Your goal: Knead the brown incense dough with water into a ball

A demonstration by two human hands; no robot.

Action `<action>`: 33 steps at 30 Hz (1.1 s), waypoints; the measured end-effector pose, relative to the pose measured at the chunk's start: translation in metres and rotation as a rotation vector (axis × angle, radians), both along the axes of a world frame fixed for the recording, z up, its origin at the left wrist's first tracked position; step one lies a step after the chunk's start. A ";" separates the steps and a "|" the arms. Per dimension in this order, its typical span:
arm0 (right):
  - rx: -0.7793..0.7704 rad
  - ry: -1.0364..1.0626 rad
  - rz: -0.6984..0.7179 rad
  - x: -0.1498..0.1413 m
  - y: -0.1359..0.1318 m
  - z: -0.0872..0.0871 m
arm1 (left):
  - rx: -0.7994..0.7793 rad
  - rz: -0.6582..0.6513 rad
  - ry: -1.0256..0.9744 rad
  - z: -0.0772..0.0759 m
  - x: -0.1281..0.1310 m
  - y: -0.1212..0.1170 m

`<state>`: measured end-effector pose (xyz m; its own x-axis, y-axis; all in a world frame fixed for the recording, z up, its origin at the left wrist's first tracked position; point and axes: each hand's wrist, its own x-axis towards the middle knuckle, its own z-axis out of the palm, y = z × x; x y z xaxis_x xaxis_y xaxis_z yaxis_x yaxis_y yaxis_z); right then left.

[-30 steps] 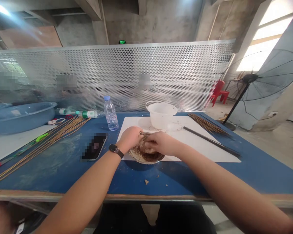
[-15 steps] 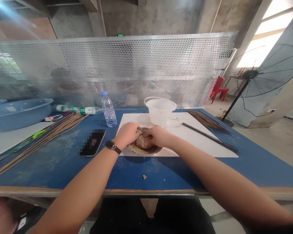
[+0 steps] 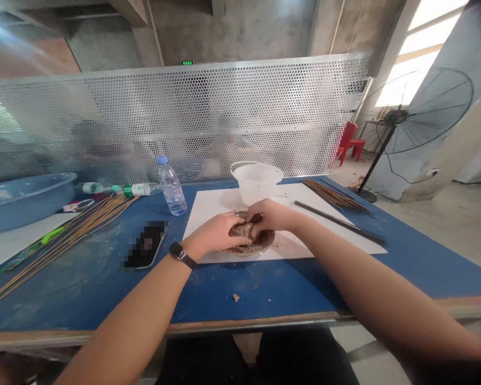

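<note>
A round bowl (image 3: 246,254) stands on a white board (image 3: 208,206), its inside smeared brown. In it lies a lump of greyish-brown dough (image 3: 241,231). From the left, my left hand (image 3: 218,231) curves round the lump, thumb at the near side and fingers at the far side. My right hand (image 3: 270,215) reaches in from the right with its fingers bent down into the dough; the fingertips are partly hidden. Just behind the bowl is a translucent white bucket (image 3: 256,182).
On the blue table (image 3: 304,289) a water bottle (image 3: 172,190) and a phone (image 3: 147,243) are to the left. Thin sticks (image 3: 76,230) lie at the left, more sticks (image 3: 336,197) at the right. A dark strip (image 3: 339,222) crosses the board. A blue basin (image 3: 28,200) sits far left.
My left hand has opened wider round the dough, and its thumb has come to the near side. My right hand has risen a little, its fingers pointing down. The head view has shifted slightly.
</note>
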<state>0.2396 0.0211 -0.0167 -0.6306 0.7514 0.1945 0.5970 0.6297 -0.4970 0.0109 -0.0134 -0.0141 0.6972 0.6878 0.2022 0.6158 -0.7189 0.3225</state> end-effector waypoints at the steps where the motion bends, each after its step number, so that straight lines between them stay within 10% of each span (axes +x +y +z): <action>1: 0.023 -0.002 -0.013 0.001 0.002 0.000 | -0.005 0.024 0.005 -0.001 0.002 0.000; 11: 0.010 0.153 0.004 0.005 -0.001 -0.004 | -0.026 0.144 0.108 0.002 0.018 -0.001; 20: 0.196 0.249 -0.343 -0.016 -0.016 -0.002 | 0.104 0.152 0.091 -0.001 0.011 0.002; 33: 0.170 0.184 -0.460 -0.033 -0.022 -0.013 | 0.034 0.178 0.098 0.007 0.000 0.000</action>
